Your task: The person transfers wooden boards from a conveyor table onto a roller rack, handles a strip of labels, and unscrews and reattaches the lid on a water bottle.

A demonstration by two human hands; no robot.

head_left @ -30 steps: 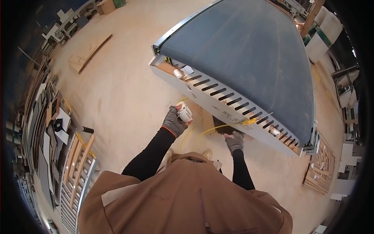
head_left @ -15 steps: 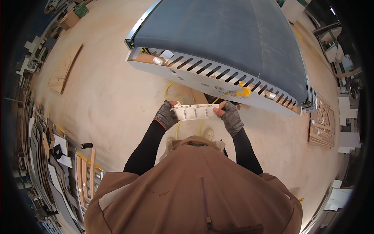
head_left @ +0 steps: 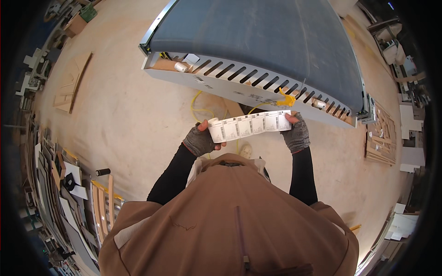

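Head view shows the left fingers (head_left: 202, 125) and right fingers (head_left: 291, 118) gripping opposite ends of the label strip (head_left: 245, 126), stretched between them, seemingly to keep it flat, while beyond them the yellow air gun (head_left: 287, 100) sits at the slotted panel (head_left: 219, 69), perhaps for easy reach, before the belt (head_left: 248, 37).

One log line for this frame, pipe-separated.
left hand: holding label roll | right hand: pinching end of label strip | strip: stretched between hands | conveyor belt: beyond hands
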